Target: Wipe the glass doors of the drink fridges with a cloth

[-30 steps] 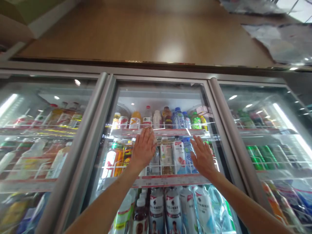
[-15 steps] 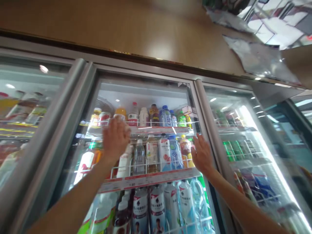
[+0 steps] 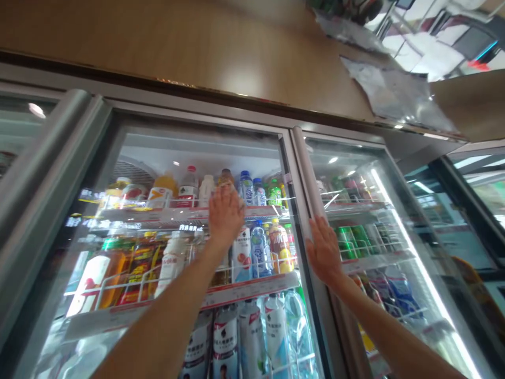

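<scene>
I'm looking up at a row of drinks coolers, and both of my hands are raised against the middle one. My left hand [image 3: 224,213] lies flat on the glass door [image 3: 177,158], high up, level with the front edge of the top shelf [image 3: 165,215]. Its fingers [image 3: 231,193] are straight, pointing upward and held close together, and they grip nothing. My right hand [image 3: 323,251] sits lower and further right, palm pressed against the grey upright bar [image 3: 303,168] at that door's right edge, where it meets the neighbouring door [image 3: 394,231]. Those fingers [image 3: 319,227] are likewise straight, side by side and pointing up. I can't tell whether any of them hooks round the bar's edge, nor whether the door is fully closed. The glass door fills the centre of my view, directly ahead and above me, between my two forearms. Behind it, the top shelf carries a row of bottles, among them an orange juice bottle [image 3: 163,187] and a blue-capped water bottle [image 3: 245,185] just right of my left hand. The middle shelf [image 3: 252,284], with its red price strip, holds a blue water bottle [image 3: 258,247] between my hands. Green cans [image 3: 351,239] stand behind the neighbouring door, near my right hand. A wooden panel [image 3: 177,42] runs above the coolers.
</scene>
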The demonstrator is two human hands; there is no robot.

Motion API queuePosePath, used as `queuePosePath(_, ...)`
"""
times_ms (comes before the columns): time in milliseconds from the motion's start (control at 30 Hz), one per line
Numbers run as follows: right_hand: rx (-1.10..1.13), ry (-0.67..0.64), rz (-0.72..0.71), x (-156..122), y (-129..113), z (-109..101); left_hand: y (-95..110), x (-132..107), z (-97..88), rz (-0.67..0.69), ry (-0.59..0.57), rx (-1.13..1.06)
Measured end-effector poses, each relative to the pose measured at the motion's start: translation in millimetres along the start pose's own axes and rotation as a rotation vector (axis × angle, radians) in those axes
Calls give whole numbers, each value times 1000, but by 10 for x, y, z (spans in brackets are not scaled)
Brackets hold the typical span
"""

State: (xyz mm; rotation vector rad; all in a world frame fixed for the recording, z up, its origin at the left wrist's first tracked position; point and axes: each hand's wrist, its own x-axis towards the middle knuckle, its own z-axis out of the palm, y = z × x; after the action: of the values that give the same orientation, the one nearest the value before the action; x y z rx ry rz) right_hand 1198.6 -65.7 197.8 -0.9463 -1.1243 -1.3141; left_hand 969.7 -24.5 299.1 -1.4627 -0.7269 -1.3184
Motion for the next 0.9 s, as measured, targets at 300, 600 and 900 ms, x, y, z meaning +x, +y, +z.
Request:
queuePosePath(300, 68, -46, -54, -20, 32, 20, 399, -25, 159, 47, -34, -12)
queuePosePath(600, 147, -43, -65, -134, 68, -30, 583, -298, 81, 200, -112, 46)
queuePosePath(900, 127, -86, -99, -176, -41, -54, -146, -641, -223, 194, -126, 104)
